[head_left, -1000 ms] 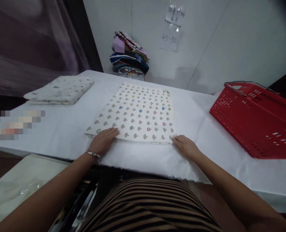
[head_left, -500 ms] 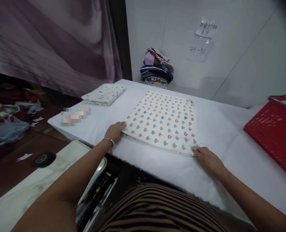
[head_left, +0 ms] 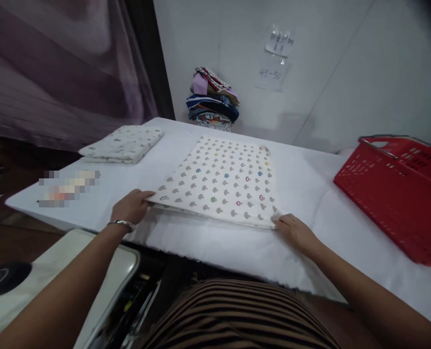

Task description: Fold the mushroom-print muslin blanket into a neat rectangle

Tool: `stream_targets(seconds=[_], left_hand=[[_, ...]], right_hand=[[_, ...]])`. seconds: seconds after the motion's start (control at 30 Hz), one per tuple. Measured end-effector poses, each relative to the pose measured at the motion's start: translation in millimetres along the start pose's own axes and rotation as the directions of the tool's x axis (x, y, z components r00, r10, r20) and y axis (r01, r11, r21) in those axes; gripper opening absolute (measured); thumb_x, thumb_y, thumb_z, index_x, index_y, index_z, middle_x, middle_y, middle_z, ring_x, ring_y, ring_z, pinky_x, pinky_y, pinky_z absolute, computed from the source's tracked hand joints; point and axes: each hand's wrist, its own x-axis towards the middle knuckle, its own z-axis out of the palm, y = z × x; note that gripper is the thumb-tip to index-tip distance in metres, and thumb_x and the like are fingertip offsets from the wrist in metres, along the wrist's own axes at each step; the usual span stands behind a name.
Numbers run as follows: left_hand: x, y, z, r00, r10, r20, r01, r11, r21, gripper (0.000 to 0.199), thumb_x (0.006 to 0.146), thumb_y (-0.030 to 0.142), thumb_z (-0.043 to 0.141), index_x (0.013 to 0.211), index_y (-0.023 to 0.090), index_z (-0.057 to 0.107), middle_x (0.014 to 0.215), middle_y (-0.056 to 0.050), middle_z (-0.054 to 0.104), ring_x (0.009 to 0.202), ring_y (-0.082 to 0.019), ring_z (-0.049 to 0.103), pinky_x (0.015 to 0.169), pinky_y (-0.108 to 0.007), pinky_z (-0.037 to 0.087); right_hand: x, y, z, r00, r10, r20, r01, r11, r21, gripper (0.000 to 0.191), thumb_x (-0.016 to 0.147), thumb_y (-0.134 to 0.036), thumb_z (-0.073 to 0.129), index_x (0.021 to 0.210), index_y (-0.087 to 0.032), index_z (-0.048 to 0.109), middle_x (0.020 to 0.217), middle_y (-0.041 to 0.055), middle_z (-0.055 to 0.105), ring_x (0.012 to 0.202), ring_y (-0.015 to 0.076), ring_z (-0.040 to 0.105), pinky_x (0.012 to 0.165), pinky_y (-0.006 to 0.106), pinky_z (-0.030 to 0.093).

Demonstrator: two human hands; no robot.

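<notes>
A white cloth with grey, red, blue and green mushroom prints [head_left: 224, 179] lies folded flat on the white-covered table [head_left: 302, 179]. My left hand [head_left: 132, 206], a bracelet at its wrist, pinches the cloth's near left corner, which is pulled outward and slightly raised. At the near right corner, my right hand [head_left: 295, 231] grips the edge between thumb and fingers. The far edge of the cloth rests on the table.
Another folded patterned cloth [head_left: 122, 144] lies at the table's left, behind a pixelated item [head_left: 68, 189]. A red basket [head_left: 397, 194] stands at the right. Stacked folded clothes [head_left: 213, 99] sit by the wall. Below left is a pale chair [head_left: 80, 252].
The view has turned right, so more of the red basket shows. My left hand has drawn the near left corner outward and lifted it a little; my right hand still holds its corner.
</notes>
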Motion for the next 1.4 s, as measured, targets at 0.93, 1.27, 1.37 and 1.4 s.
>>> stream_targets(seconds=[0.93,1.27,1.37,1.4], left_hand=[[101.2,285.2,63.8,0.586,0.725,0.363,-0.709,0.675,-0.204,0.075,0.084,0.068,0.026,0.146,0.025,0.025,0.155,-0.004,0.010,0.143,-0.025,0.003,0.113,-0.051,0.003],[121.9,321.7,59.6,0.681,0.699,0.219,-0.666,0.715,-0.213,0.074,0.086,0.067,0.019,0.146,0.024,0.024,0.156,-0.002,0.007,0.143,-0.023,0.000,0.114,-0.051,0.000],[135.7,329.0,72.6,0.713,0.642,0.281,-0.617,0.765,-0.182,0.075,0.086,0.066,0.021,0.147,0.023,0.022,0.156,-0.004,0.008,0.143,-0.025,0.001,0.113,-0.053,0.001],[140.4,329.5,75.7,0.712,0.631,0.309,-0.608,0.773,-0.179,0.076,0.085,0.067,0.022,0.147,0.024,0.022,0.156,-0.004,0.007,0.143,-0.026,0.000,0.113,-0.053,0.002]], right_hand=[[-7.4,-14.6,11.4,0.993,0.047,-0.104,-0.053,0.997,-0.052,0.029,0.093,-0.015,0.039,0.118,-0.018,0.053,0.093,0.0078,0.056,0.084,0.0198,0.047,0.071,0.030,0.042],[-7.0,-18.6,13.1,0.991,0.111,-0.071,-0.109,0.994,0.028,0.028,0.095,-0.018,0.039,0.119,-0.017,0.052,0.094,0.0090,0.056,0.085,0.0201,0.046,0.071,0.032,0.044],[-7.2,-20.3,14.5,0.990,0.128,-0.066,-0.125,0.991,0.054,0.027,0.095,-0.018,0.041,0.119,-0.017,0.052,0.092,0.0083,0.056,0.084,0.0197,0.047,0.071,0.032,0.044],[-7.4,-20.7,15.7,0.989,0.134,-0.070,-0.130,0.990,0.063,0.027,0.095,-0.019,0.041,0.120,-0.018,0.051,0.092,0.0079,0.056,0.084,0.0195,0.047,0.071,0.032,0.044]])
